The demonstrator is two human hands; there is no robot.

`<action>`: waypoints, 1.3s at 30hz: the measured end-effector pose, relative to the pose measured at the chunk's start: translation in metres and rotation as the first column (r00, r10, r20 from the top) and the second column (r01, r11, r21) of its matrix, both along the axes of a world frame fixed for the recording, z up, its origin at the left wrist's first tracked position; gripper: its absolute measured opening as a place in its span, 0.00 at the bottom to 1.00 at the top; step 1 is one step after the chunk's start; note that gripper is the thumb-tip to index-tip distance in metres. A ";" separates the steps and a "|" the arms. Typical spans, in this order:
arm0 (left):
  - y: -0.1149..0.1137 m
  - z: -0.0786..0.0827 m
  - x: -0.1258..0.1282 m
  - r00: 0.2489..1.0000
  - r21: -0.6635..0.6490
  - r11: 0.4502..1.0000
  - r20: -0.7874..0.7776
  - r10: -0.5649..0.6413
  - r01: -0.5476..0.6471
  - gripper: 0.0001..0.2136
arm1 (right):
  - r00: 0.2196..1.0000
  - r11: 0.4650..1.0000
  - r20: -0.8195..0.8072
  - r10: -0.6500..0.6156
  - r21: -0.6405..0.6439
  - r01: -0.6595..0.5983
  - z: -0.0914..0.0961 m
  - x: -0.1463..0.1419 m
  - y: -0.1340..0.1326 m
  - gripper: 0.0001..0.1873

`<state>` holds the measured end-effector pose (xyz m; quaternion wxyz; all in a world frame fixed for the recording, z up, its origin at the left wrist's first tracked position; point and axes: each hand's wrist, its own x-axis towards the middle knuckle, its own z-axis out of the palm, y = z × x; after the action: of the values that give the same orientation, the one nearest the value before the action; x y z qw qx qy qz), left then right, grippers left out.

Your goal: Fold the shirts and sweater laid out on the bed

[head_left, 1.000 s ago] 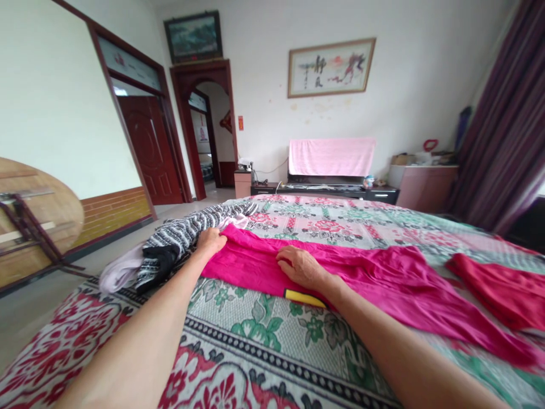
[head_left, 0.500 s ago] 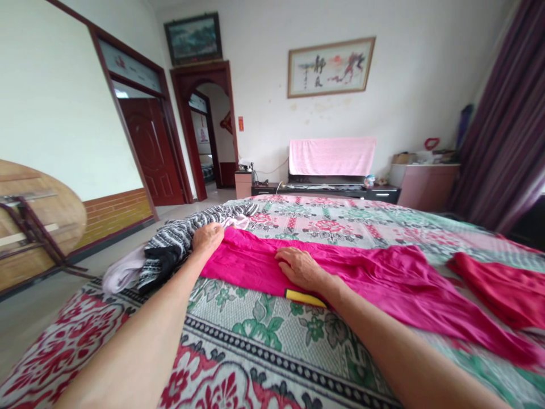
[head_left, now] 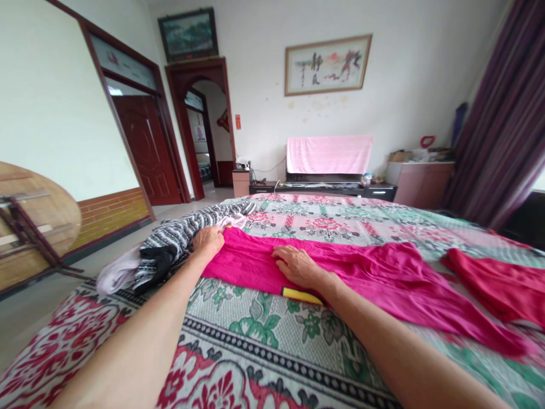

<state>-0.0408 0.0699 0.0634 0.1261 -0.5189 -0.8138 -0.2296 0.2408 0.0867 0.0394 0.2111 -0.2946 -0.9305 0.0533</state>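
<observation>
1. So the left grip [head_left: 208,240] looks like it's pinching the left end of the pink garment [head_left: 242,260], though I can't see the thumb.
2. The right grip [head_left: 300,267] is laid palm-down on the same fabric, fingers a bit spread, not pinching anything afaict.
3. Between the two, the cloth is pretty flat, but right of the right grip it's bunched. IMO a tug from the left could drag those creases along if the palm isn't pressing enough.
4. A yellow strip [head_left: 303,295] pokes out on the near side of the right grip. Might end up crooked if the cloth shifts over it.
5. Just beside the left grip there's striped clothing [head_left: 181,230]. It's so close the fingers could snag both.
6. Well right of the right grip: a red garment [head_left: 496,281].
7. Under everything, a patterned cover [head_left: 255,326], which could ruck up from a hard pull.
</observation>
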 end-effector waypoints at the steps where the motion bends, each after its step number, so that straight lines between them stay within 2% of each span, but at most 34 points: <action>1: 0.000 0.003 0.003 0.999 0.045 0.998 -0.019 -0.031 0.032 0.13 | 1.000 1.000 0.008 -0.004 -0.007 0.004 0.001 0.000 -0.001 0.17; 4: 0.004 0.012 0.014 0.969 0.141 0.960 0.020 -0.247 0.242 0.09 | 0.999 0.999 0.027 -0.041 -0.019 0.042 0.003 0.000 -0.004 0.21; 6: 0.008 0.011 0.021 0.896 0.200 0.914 0.207 -0.392 0.353 0.02 | 0.996 0.996 0.037 -0.087 -0.017 0.087 0.006 0.001 -0.006 0.25; 8: 0.012 0.004 0.026 0.793 0.263 0.893 0.414 -0.447 0.366 0.06 | 0.990 0.991 0.059 -0.127 -0.028 0.128 0.007 0.001 -0.009 0.25; 10: 0.016 -0.007 0.029 0.745 0.272 0.904 0.512 -0.427 0.331 0.10 | 0.988 0.990 0.092 -0.124 -0.053 0.129 0.008 0.001 -0.011 0.25; 12: 0.020 -0.015 0.029 0.789 0.215 0.923 0.480 -0.384 0.319 0.11 | 0.990 0.994 0.111 -0.082 -0.069 0.090 0.009 0.001 -0.012 0.24; 14: 0.022 -0.017 0.025 0.860 0.143 0.940 0.380 -0.340 0.308 0.08 | 0.995 0.997 0.094 -0.044 -0.060 0.049 0.009 0.000 -0.012 0.23; 16: 0.021 -0.011 0.016 0.908 0.100 0.956 0.300 -0.292 0.275 0.05 | 0.998 0.998 0.047 -0.034 -0.041 0.036 0.008 -0.001 -0.010 0.20; 20: 0.012 0.008 -0.011 0.972 0.102 0.992 0.211 -0.099 0.079 0.09 | 0.998 0.998 -0.036 -0.060 -0.007 0.060 0.007 -0.001 -0.005 0.15; 22: 0.006 0.013 -0.020 0.987 0.065 0.998 0.157 -0.027 0.017 0.10 | 0.996 0.998 -0.053 -0.070 0.004 0.070 0.007 0.000 -0.003 0.15; 26: 0.000 0.016 -0.014 0.994 -0.091 0.994 0.094 -0.055 0.063 0.11 | 0.996 0.997 -0.063 -0.069 0.014 0.070 0.004 0.000 -0.001 0.13; 31: 0.002 0.021 0.005 0.998 -0.290 0.956 0.029 0.055 -0.045 0.20 | 0.993 0.995 -0.073 -0.096 0.014 0.097 0.001 -0.001 -0.001 0.12; 35: 0.004 0.016 0.007 0.999 -0.279 0.960 -0.051 -0.011 -0.004 0.17 | 0.995 0.996 -0.057 -0.087 0.012 0.088 0.001 0.000 -0.001 0.14; 39: 0.005 0.005 0.005 0.997 -0.276 0.961 -0.077 0.006 -0.027 0.12 | 0.996 0.996 -0.016 -0.090 0.005 0.090 0.002 0.001 -0.003 0.15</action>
<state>-0.0354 0.0748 0.0681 0.0845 -0.5328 -0.8369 -0.0928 0.2417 0.0840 0.0415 0.2215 -0.3352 -0.9147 0.0435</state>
